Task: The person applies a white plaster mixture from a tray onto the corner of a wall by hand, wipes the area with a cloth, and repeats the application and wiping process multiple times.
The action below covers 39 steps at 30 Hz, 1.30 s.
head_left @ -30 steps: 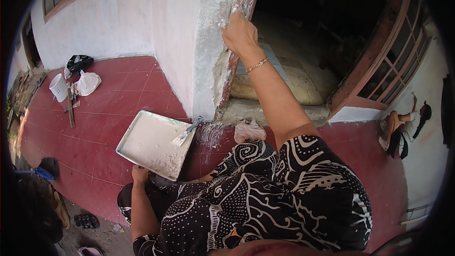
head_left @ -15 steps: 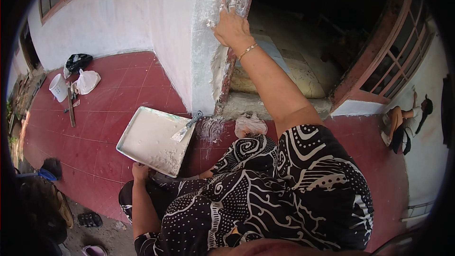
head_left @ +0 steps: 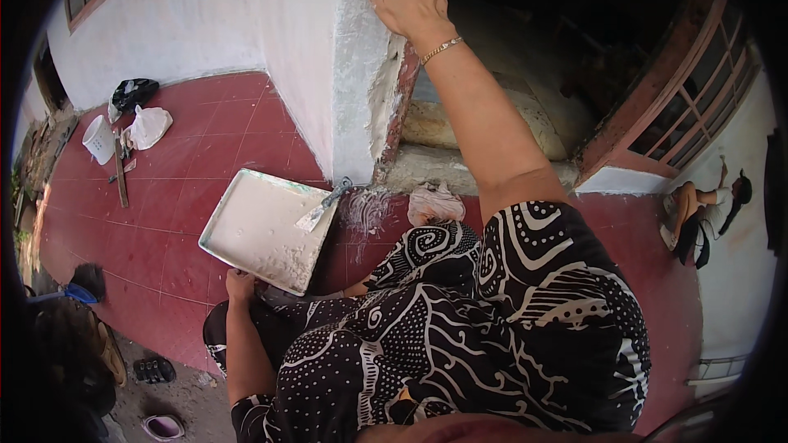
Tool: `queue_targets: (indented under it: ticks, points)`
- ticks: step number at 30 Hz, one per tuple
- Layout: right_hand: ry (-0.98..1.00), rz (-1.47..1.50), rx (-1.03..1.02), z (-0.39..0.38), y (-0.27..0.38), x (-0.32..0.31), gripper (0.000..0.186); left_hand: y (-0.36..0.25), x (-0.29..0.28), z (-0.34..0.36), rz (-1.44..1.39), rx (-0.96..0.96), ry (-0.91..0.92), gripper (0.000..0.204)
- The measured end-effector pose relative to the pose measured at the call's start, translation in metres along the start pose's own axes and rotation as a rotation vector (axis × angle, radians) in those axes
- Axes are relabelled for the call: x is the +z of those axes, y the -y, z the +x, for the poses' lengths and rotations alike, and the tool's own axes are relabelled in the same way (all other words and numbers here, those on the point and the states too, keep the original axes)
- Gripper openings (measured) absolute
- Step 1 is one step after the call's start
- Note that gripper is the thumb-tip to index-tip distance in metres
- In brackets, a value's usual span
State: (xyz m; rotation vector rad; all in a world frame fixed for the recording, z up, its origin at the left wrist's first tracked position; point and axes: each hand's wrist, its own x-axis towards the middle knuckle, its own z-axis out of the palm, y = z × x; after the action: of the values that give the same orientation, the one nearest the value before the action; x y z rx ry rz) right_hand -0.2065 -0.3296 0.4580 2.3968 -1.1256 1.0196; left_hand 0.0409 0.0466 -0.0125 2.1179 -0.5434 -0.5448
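My right hand [head_left: 410,4] reaches up to the rough edge of the wall corner [head_left: 361,74] beside the doorway. Its thumb is spread apart and coated with white paste; the other fingertips lie against the edge and are partly hidden. Low on the left, my left hand [head_left: 240,285] grips the near rim of a shallow rectangular tray [head_left: 215,228], its fingers mostly out of sight. White paste [head_left: 263,213] fills the tray, lumpy toward its near right corner. A smeared putty knife [head_left: 324,205] rests across the tray's right rim.
A crumpled cloth [head_left: 435,203] lies by the doorstep [head_left: 423,169], near white smears on the red tiled floor [head_left: 180,234]. Farther left are a white basket [head_left: 99,140], plastic bags [head_left: 149,127] and a wooden strip [head_left: 121,180]. A person [head_left: 706,205] is at the far right wall.
My right hand has moved farther up along the wall edge. The view has shifted slightly; my left hand stays at the tray's rim.
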Motion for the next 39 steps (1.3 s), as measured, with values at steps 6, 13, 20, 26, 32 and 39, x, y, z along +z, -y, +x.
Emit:
queue_targets:
  ticks: [6, 13, 20, 26, 32, 39]
  points:
    - [0.056, 0.048, 0.040, 0.001, -0.004, -0.020, 0.057, -0.009, -0.002, -0.008, -0.044, 0.019, -0.007, 0.017]
    - [0.062, -0.176, -0.086, -0.024, -0.011, 0.024, 0.046, -0.015, -0.005, -0.010, -0.053, -0.020, 0.013, 0.019]
    - [0.033, -0.125, -0.047, -0.025, -0.013, 0.019, 0.046, -0.006, -0.002, -0.007, -0.055, 0.002, -0.004, 0.023]
    - [0.077, -0.137, -0.070, -0.037, -0.015, 0.028, 0.037, -0.011, -0.003, -0.005, -0.011, -0.028, 0.005, 0.027]
    - [0.057, -0.135, -0.034, -0.015, -0.001, 0.026, 0.036, -0.012, 0.000, -0.009, -0.044, -0.004, -0.028, 0.020]
    - [0.088, -0.052, -0.013, -0.010, -0.002, -0.001, 0.041, -0.011, -0.002, -0.009, -0.022, -0.025, -0.052, 0.023]
